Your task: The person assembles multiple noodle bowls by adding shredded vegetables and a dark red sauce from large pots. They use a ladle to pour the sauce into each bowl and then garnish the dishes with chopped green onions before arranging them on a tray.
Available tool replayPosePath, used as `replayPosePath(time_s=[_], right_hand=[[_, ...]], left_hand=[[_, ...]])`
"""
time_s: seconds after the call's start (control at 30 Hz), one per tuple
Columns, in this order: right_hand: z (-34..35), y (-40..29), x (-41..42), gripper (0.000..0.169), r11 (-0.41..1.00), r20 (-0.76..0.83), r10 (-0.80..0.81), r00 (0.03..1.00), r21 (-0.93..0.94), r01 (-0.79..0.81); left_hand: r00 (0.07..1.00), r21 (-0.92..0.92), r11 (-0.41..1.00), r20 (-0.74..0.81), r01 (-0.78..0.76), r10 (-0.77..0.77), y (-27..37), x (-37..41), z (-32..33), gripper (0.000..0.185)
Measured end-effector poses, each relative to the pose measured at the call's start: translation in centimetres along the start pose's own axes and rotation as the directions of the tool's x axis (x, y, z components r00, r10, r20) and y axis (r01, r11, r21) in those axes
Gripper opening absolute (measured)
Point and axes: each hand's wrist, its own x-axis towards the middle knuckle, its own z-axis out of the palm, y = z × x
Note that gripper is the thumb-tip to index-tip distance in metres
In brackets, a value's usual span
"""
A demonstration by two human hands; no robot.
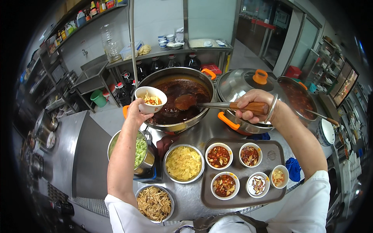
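My left hand (137,112) holds a white bowl (150,100) with yellow strips and reddish bits by the left rim of a large steel pot (208,87). Dark red-brown broth (172,112) fills much of that pot. My right hand (254,106) grips the wooden handle of a ladle (185,102), whose bowl holds brown liquid above the broth. On a brown tray (244,204) stand several white bowls; three, such as one bowl (219,155), hold red soup. Another bowl (258,185) has brown strips in it, and a tilted bowl (279,176) at the tray's right edge holds pale pieces.
Nearer me are a steel bowl of yellow crisp pieces (183,163), a bowl of brown strips (154,203) and a pot of chopped greens (141,151). A lidded pot (247,84) and another soup pot (297,99) stand right. A pole (133,43) rises behind the large pot.
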Motion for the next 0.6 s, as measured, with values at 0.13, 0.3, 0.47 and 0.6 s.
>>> replayPosePath(time_s=[0.13, 0.3, 0.47, 0.6], right_hand=[[0.3, -0.9, -1.3, 0.015, 0.999, -0.03, -0.013, 0.999, -0.034, 0.012], [1.7, -2.7, -3.1, 0.014, 0.992, -0.083, -0.086, 0.993, -0.103, 0.077], [3.1, -4.3, -4.2, 0.015, 0.982, -0.06, -0.141, 0.988, -0.135, 0.132], [4.6, -4.6, -5.0, 0.012, 0.96, -0.049, -0.178, 0.983, -0.226, 0.163]], left_hand=[[0.997, 0.031, 0.999, 0.063, 0.035, -0.037, -0.9, 1.4, 0.1, 0.066], [0.995, 0.054, 0.998, 0.091, 0.041, -0.045, -2.1, 2.2, 1.2, 0.062], [0.995, -0.037, 0.997, 0.069, 0.07, -0.067, -4.1, 3.5, 2.9, 0.052], [0.987, -0.112, 0.987, 0.126, 0.111, -0.097, -5.1, 2.9, 4.5, 0.056]])
